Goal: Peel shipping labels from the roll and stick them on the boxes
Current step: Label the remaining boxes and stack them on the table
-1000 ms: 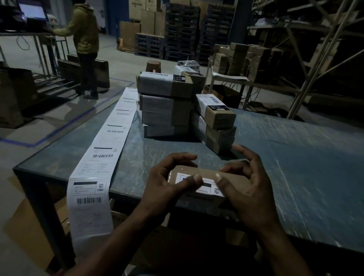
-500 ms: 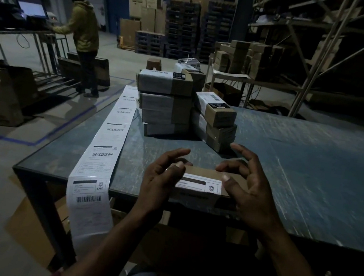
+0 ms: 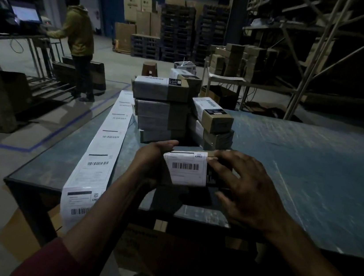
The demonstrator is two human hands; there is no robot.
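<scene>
Head view, dim warehouse, person at a grey worktop [image 3: 310, 178]. Both hands hold one small cardboard box [image 3: 214, 157] raised over the near edge of the worktop, tipped so its labelled face looks at the camera. Left hand [image 3: 150, 163] grips the box's left end, fingers curled round the far side, thumb side near. Right hand [image 3: 250, 191] lies on the box's right part, fingers spread and bent over the face, fingertips [image 3: 213, 163] touching the right edge of the label [image 3: 186, 169]. Label is white with a barcode and "CRED" print, stuck on the face and folded over the top edge. Strip of shipping labels [image 3: 103, 150] runs along the left side of the worktop from far to near and hangs over the near edge, by the left forearm. Two stacks of labelled boxes stand just behind the held box: taller stack [image 3: 160, 109] on the left, shorter stack [image 3: 213, 123] right beside it. Brown carton [image 3: 162, 246] sits under the worktop. Background: another person in a yellow hoodie [image 3: 79, 31] at a lit screen [image 3: 26, 14] far left, big cartons [image 3: 139, 14] and dark pallets [image 3: 176, 35] at the back, metal shelving [image 3: 315, 51] on the right with more small boxes [image 3: 240, 59] on a low table.
</scene>
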